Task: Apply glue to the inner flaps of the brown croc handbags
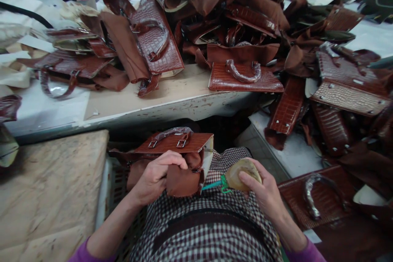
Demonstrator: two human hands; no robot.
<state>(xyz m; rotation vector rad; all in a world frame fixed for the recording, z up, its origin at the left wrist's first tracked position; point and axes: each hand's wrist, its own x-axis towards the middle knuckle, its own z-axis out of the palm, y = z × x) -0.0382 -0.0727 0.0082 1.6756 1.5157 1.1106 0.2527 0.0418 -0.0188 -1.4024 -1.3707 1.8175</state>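
A brown crocodile-patterned handbag (167,143) rests on my lap, its wrapped handle on the upper side and one pale, raw edge facing right. My left hand (153,178) is closed on the handbag's loose brown flap (183,182), fingers curled over its top. In my right hand (265,188) is a yellowish squeeze bottle (235,174), pinched under the thumb. Green string is wound round its neck, and a thin blue nozzle (211,185) points left. The nozzle's tip reaches the bag's lower right edge; whether it touches cannot be made out.
Many similar brown handbags (245,75) are heaped on the worktable (123,104) ahead. More bags (350,77) lie to the right, some close to my right arm. A paper-covered surface (52,188) stands at left, beside a plastic crate (118,184). A checked apron (202,233) covers my lap.
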